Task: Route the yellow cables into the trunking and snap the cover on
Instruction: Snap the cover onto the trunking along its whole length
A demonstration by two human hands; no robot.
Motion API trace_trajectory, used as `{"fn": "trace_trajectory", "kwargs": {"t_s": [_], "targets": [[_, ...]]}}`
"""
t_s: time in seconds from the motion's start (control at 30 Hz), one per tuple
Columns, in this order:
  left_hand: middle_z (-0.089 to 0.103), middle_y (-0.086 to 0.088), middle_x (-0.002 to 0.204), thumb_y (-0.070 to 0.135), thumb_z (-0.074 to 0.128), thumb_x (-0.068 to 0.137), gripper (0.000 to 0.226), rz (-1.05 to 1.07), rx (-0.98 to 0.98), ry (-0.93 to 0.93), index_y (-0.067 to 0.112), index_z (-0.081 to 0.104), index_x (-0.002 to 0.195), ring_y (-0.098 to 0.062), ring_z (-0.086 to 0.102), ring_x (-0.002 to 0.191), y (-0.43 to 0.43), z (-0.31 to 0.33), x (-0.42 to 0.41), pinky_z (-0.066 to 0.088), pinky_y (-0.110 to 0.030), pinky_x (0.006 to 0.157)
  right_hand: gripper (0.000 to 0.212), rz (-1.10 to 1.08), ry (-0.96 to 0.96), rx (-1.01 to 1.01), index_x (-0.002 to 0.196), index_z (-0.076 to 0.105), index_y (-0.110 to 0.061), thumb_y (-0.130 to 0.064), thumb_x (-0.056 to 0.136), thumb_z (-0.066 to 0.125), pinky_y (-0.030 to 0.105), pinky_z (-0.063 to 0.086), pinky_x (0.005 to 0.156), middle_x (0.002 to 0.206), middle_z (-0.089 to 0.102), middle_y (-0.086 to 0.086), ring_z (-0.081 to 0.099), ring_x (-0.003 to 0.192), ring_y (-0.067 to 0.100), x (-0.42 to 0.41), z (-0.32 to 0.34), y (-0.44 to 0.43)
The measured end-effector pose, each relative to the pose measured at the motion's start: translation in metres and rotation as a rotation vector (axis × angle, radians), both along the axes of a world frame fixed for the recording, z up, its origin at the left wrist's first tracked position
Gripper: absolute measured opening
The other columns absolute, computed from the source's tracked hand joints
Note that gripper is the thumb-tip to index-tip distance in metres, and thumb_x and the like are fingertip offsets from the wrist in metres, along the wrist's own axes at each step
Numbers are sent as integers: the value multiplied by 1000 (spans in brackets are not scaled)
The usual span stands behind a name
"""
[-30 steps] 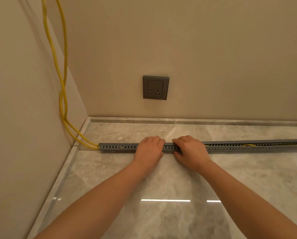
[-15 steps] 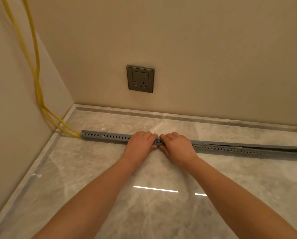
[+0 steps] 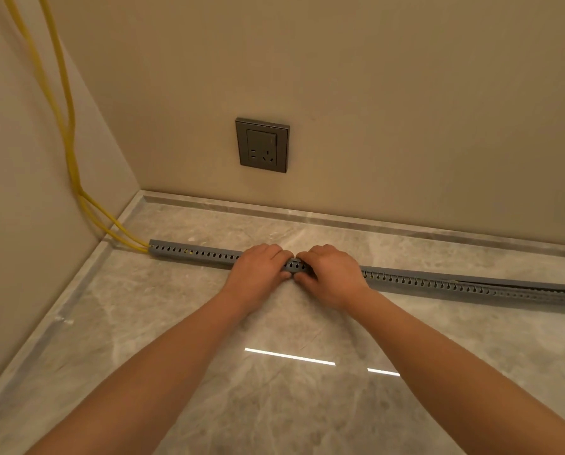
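A long grey slotted trunking [image 3: 195,254] lies on the marble floor and runs from near the left wall out past the right edge. Two yellow cables [image 3: 68,142] come down the left wall and enter its left end. The grey cover [image 3: 517,284] sits flush on the left stretch and stands slightly lifted towards the far right. My left hand [image 3: 261,267] and my right hand [image 3: 332,274] grip the trunking side by side near its middle. On both hands the fingers curl over the top and the thumbs lie on the near side. The stretch under the hands is hidden.
A grey wall socket [image 3: 262,145] is set low in the back wall, above the hands. A raised stone border [image 3: 340,221] runs along the foot of the back wall and the left wall. The glossy floor [image 3: 274,405] lies between me and the trunking.
My hands have drawn closer together and shifted slightly right along the trunking. The bit of yellow cable that poked out on the right stretch no longer shows.
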State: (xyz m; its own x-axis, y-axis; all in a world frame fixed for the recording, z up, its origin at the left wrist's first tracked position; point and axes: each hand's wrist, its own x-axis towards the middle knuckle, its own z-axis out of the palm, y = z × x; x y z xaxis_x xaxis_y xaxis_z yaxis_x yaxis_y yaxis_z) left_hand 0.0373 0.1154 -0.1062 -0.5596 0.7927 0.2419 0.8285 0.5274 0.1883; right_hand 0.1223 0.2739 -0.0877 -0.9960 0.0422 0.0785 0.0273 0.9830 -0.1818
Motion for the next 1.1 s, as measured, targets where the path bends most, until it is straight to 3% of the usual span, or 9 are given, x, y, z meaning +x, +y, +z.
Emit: {"fn": "trace_trajectory", "kwargs": {"t_s": [0.1,0.27,0.37,0.47,0.63,0.8,0.97,1.1], "targets": [[59,2,111,36,66,85,41,24,-4,-66,21,58,122,-18,56,99,-2,4,4,46,-32,81,36,12,-120,-75,117,61,-27,-47,87,52,33,47,72,101,55,-3,54,95,17,-5,5,2],[53,7,112,40,68,83,46,25,-33,-195,26,55,126,-12,54,98,-5,10,3,43,-26,79,29,34,-285,-165,107,64,-26,-45,89,54,33,46,65,96,52,-2,55,80,17,-11,17,6],[55,9,110,42,69,82,44,24,-50,-280,29,57,122,-10,53,98,-6,14,0,44,-27,82,21,36,-363,-222,93,67,-21,-37,87,56,39,48,65,83,60,2,59,76,21,-12,22,10],[60,10,107,45,64,84,35,17,-72,-329,30,59,116,-11,54,99,-5,16,-1,43,-29,83,17,12,-453,-278,79,64,-17,-25,86,51,33,41,59,69,58,2,54,65,19,-15,31,10],[57,3,108,42,62,88,33,28,-180,-295,26,57,116,-16,51,99,2,22,4,43,-31,83,31,66,-614,-7,113,65,-23,-20,85,52,34,50,71,93,64,-1,61,86,22,-21,53,8],[55,3,111,39,61,88,32,10,-267,-179,22,53,114,-18,51,101,5,25,10,42,-32,79,29,124,-624,181,106,66,-18,-23,77,66,30,45,60,96,67,4,63,87,24,-19,56,5],[55,5,114,47,63,83,46,1,-242,-229,27,54,123,-16,52,104,15,26,19,44,-31,82,33,90,-633,139,106,67,-19,-34,77,69,31,48,64,98,68,4,63,88,22,-22,55,13],[57,2,108,42,64,85,34,78,-239,-192,23,58,113,-19,54,101,30,26,27,46,-34,80,37,84,-630,159,105,62,-17,-47,83,64,31,42,65,96,64,3,59,85,22,-13,53,22]]}}
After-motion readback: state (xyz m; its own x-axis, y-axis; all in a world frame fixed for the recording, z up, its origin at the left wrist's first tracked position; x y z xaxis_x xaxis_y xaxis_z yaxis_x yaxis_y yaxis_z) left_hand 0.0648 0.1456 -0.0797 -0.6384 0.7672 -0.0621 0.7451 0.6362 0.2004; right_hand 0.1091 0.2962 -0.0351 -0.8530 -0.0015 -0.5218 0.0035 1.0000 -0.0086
